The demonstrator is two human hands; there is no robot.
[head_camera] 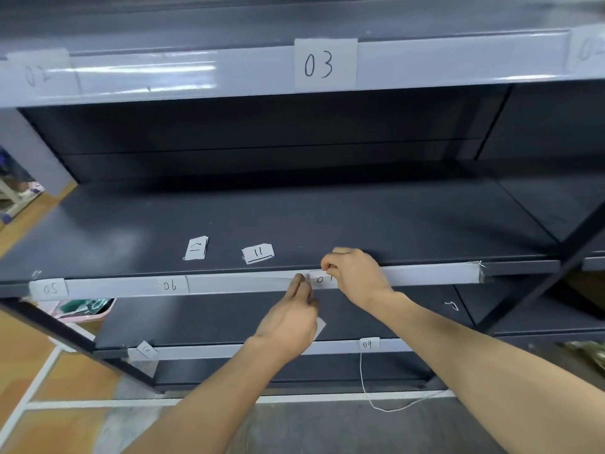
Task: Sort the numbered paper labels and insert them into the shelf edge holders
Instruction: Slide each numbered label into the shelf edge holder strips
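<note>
Dark grey shelving (294,217) is carrying pale edge holders along its shelf fronts. Label 07 (322,278) is sitting in the middle edge holder (235,283), to the right of label 06 (170,285) and label 05 (50,289) in the same strip.

The right hand (355,276) is reaching over the shelf lip from above. Its curled fingertips are pinching the top edge of label 07.

The left hand (288,322) is reaching up from below. Two straight fingers (299,286) are touching the holder just left of label 07. A paper scrap (320,326) is protruding beneath this palm; whether the hand is gripping it cannot be determined.

Label 11 (258,253) and a sideways label (195,248) are lying loose on the middle shelf surface, behind the holder and left of the hands, apart from each other.

Label 03 (325,63) is showing in the upper holder (458,57). Label 09 (368,344) and a tilted label 10 (146,349) are occupying the lower holder (337,346). A white string (362,381) is hanging below label 09.
</note>
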